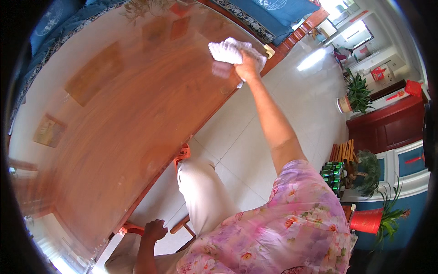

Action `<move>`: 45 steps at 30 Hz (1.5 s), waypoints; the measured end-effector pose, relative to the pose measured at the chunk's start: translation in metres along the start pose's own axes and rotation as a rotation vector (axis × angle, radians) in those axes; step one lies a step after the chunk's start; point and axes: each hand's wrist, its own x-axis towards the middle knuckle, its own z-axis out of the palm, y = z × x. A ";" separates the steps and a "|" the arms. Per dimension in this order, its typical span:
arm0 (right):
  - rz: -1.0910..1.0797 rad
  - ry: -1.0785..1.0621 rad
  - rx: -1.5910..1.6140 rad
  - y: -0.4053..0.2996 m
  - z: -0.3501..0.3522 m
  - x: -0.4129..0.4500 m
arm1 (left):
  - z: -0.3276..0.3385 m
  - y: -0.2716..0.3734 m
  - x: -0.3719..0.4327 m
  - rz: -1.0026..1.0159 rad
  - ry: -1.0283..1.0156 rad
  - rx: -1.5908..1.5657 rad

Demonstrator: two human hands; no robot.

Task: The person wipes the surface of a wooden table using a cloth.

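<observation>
My right hand, arm stretched out, grips a crumpled white and pale purple cloth. The cloth lies on the far right part of a glossy brown wooden tabletop, near its edge and beside a cream-coloured corner guard. The tabletop mirrors the cloth and several frames. At the bottom left, my left hand hangs near my knee, below the table's near edge, with its fingers curled. Whether it touches the trousers cannot be told, and nothing shows in it.
Blue cushioned seating borders the table's far side. A wooden stool stands by my legs on the tiled floor. Along the right are a potted plant, green bottles and a red plant pot. A person is far off.
</observation>
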 end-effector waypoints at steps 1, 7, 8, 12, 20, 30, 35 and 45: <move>-0.064 0.084 -0.006 -0.012 -0.001 -0.015 | -0.007 0.005 -0.001 0.001 0.008 0.003; -0.329 0.149 0.178 -0.101 -0.019 -0.113 | -0.006 0.005 -0.017 0.042 0.210 0.103; -0.349 0.140 0.197 -0.118 -0.019 -0.129 | -0.007 0.006 -0.021 0.036 0.224 0.129; -0.415 0.090 0.255 -0.199 -0.047 -0.192 | -0.015 0.014 -0.034 0.029 0.220 0.106; -0.712 -0.097 0.556 -0.318 -0.084 -0.305 | -0.013 0.014 -0.045 0.043 0.267 0.112; -0.396 0.046 0.540 -0.172 -0.050 -0.160 | -0.011 0.009 -0.037 -0.017 0.105 0.089; -0.213 0.211 0.278 -0.085 -0.021 -0.076 | -0.013 0.008 -0.021 -0.013 0.022 0.067; 0.103 0.035 -0.160 0.029 0.031 0.074 | -0.013 0.004 0.009 0.072 -0.036 0.006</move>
